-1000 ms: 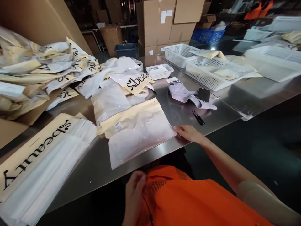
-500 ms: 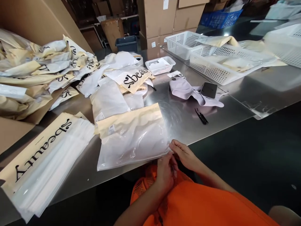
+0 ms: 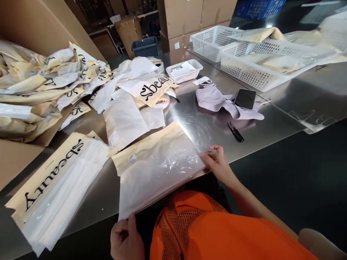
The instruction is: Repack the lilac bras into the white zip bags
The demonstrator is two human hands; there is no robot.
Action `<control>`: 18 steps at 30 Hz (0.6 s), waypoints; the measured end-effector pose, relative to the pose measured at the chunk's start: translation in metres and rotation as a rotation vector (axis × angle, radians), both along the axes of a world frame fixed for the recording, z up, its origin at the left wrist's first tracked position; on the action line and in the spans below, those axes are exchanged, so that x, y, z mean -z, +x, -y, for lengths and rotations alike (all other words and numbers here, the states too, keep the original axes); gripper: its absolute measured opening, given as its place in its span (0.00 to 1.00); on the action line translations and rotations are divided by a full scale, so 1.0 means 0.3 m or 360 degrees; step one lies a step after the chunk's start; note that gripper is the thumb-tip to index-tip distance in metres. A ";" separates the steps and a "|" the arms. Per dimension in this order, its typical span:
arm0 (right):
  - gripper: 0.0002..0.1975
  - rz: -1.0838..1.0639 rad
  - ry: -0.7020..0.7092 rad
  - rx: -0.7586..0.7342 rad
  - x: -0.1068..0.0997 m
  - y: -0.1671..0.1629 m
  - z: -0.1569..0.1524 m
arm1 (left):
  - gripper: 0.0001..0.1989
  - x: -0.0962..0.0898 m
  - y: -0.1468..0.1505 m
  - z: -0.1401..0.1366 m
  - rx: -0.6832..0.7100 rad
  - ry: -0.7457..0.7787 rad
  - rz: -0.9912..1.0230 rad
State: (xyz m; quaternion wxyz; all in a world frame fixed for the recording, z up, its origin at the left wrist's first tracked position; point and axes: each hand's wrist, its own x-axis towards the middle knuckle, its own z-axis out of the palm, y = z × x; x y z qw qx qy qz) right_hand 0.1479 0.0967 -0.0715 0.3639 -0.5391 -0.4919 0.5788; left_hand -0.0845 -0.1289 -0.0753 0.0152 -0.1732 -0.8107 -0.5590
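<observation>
A clear plastic packaging bag (image 3: 159,169) with a cream top band and a small label lies at the table's front edge, something pale inside it. My left hand (image 3: 127,238) pinches its near left corner, and my right hand (image 3: 217,162) grips the near right corner between thumb and fingers. To the left lies a stack of flat bags (image 3: 62,184) printed "beauty". Just beyond the held bag rest another filled bag (image 3: 126,117) and a printed bag (image 3: 151,88).
Filled bags (image 3: 54,83) heap up in a carton at left. A lilac garment (image 3: 217,101) with a black phone (image 3: 245,98) on it lies right, near black thread snips (image 3: 235,131). White baskets (image 3: 244,72) stand behind, beside a small white tray (image 3: 187,74).
My left hand has moved from the bag's right corner to its near left corner. My right hand has shifted slightly up and right; the bag's near left corner now hangs lower.
</observation>
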 end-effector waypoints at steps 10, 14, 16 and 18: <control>0.31 -0.0165 0.0177 0.0213 -0.016 -0.016 0.012 | 0.10 -0.185 0.042 -0.249 0.1389 -0.1288 -0.1884; 0.17 0.0154 0.1131 0.0563 -0.036 -0.025 0.065 | 0.11 -0.272 -0.010 -0.329 0.1500 -0.1095 -0.1775; 0.11 0.0200 0.1608 0.0346 -0.073 -0.031 0.095 | 0.14 -0.318 -0.020 -0.360 0.1487 -0.1045 -0.1709; 0.11 0.0178 0.1927 0.0048 -0.120 -0.035 0.100 | 0.13 -0.336 -0.010 -0.378 0.1574 -0.1025 -0.1745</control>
